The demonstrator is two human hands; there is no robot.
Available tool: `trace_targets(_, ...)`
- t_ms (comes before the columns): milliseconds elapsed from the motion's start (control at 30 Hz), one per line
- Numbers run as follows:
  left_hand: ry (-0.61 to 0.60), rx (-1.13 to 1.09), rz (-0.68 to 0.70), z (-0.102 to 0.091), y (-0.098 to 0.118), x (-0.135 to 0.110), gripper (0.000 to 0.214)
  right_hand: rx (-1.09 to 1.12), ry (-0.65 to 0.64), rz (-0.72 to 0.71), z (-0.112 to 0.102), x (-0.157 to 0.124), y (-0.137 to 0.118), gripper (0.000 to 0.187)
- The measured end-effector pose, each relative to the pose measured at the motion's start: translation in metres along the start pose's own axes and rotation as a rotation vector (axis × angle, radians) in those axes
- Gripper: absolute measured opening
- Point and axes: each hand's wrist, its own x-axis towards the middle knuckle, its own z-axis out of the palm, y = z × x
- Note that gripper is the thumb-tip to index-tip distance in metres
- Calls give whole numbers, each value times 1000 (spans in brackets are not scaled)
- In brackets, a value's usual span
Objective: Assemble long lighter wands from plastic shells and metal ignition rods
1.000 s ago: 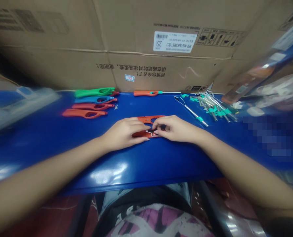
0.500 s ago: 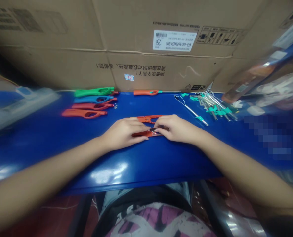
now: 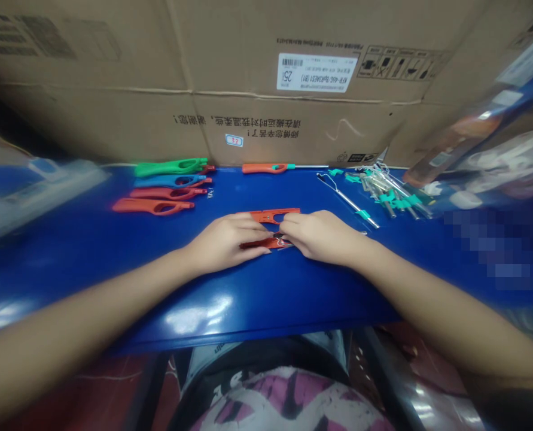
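My left hand point(image 3: 224, 240) rests on the blue table point(image 3: 257, 287), fingers curled over the left end of a red lighter shell point(image 3: 262, 243). My right hand point(image 3: 320, 234) pinches the same shell from the right, fingertips close together at its middle. A second orange-red shell half point(image 3: 275, 214) lies flat just behind both hands. Whatever small part sits between my fingertips is hidden.
At the back left lie green point(image 3: 171, 166), blue point(image 3: 176, 180) and two red point(image 3: 154, 206) lighter shells. An assembled orange lighter point(image 3: 270, 168) lies against the cardboard box point(image 3: 266, 78). Several metal tubes with teal fittings point(image 3: 383, 191) are heaped at the right, beside plastic bags point(image 3: 495, 161).
My right hand has slid slightly left along the red shell, covering more of it. The left hand has stayed in place.
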Motion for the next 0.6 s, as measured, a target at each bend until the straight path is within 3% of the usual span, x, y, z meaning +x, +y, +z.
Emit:
trace_targets(200, -14, 38, 21, 0, 1, 1, 25, -18, 22, 2, 2, 0, 1, 19)
trace_targets(400, -69, 102, -21, -2, 4, 2, 27, 330, 63, 91, -1, -1, 13, 10)
trace_targets(600, -93, 162, 1, -4, 7, 3, 27, 566, 46, -21, -7, -6, 17, 6)
